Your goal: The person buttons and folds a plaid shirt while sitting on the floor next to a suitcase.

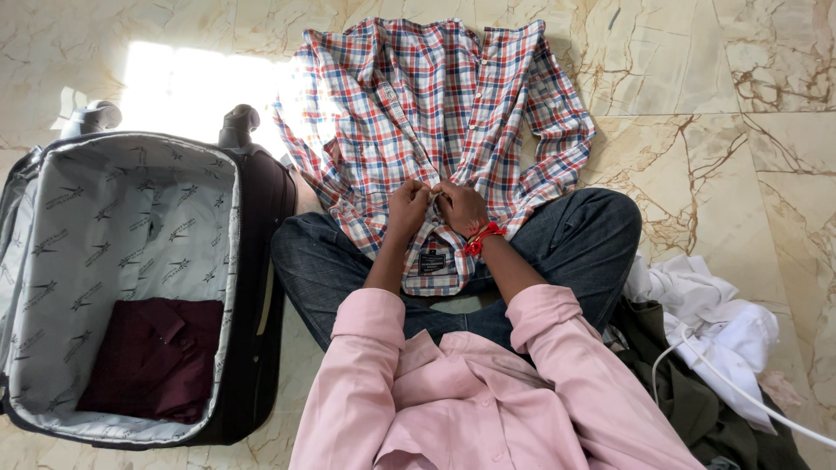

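A checked shirt [435, 113] in red, white and blue lies spread face up on the marble floor [714, 61] in the upper middle of the frame, its collar end draped over the person's crossed legs and its sleeves folded in along the sides. Both hands meet at the button placket near the collar, just below the centre of the frame: the left hand [407, 209] has its grip pinched together on the edge of the fabric, and the right hand [460, 209], with a red thread band at the wrist, is likewise closed on the cloth — the two hands touch each other over the placket. The forearms come out of rolled pink sleeves [453, 392] in the lower middle, above dark jeans [575, 244]. To the left stands an open suitcase [131, 226] with a grey patterned lining, and a folded maroon garment [157, 357] lies in its lower part. In the lower right corner a heap of clothes — white cloth [714, 322] over a dark olive piece [697, 409] — lies on the floor beside the person's knee, with a white cable [749, 396] running across it.
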